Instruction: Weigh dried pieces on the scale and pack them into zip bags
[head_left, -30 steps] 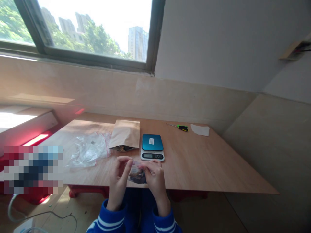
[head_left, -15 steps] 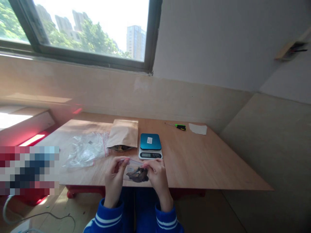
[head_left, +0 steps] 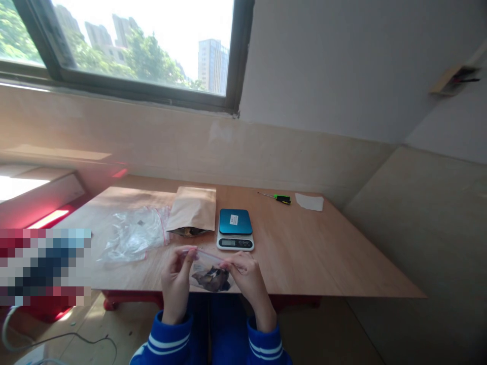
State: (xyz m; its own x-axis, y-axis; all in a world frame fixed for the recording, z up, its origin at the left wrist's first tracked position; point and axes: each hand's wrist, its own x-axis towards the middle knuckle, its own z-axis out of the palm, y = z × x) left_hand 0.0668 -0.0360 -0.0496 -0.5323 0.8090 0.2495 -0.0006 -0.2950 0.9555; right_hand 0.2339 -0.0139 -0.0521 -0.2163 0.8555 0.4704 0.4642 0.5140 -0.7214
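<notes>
Between my hands, at the table's near edge, hangs a clear zip bag [head_left: 211, 279] with dark brown, dried-looking pieces inside. My left hand [head_left: 178, 276] pinches the top left corner of its pinkish zip strip. Thumb and fingers of my right hand [head_left: 243, 271] are closed on the strip farther right. Just beyond the bag stands a digital kitchen scale [head_left: 235, 229] with a blue plate and a small white label; nothing else lies on it. Left of the scale, a brown kraft paper bag [head_left: 193, 209] lies with its mouth toward me, showing dark pieces inside.
Several empty clear zip bags [head_left: 131, 235] lie heaped on the left of the wooden table [head_left: 323, 253]. A green-and-black screwdriver [head_left: 281, 198] and a torn white paper piece [head_left: 309, 202] lie at the back right. A cable [head_left: 76, 334] runs across the floor at left.
My right hand has shifted slightly left along the zip strip and its forearm has turned outward. The bag has tilted and dropped a little toward me.
</notes>
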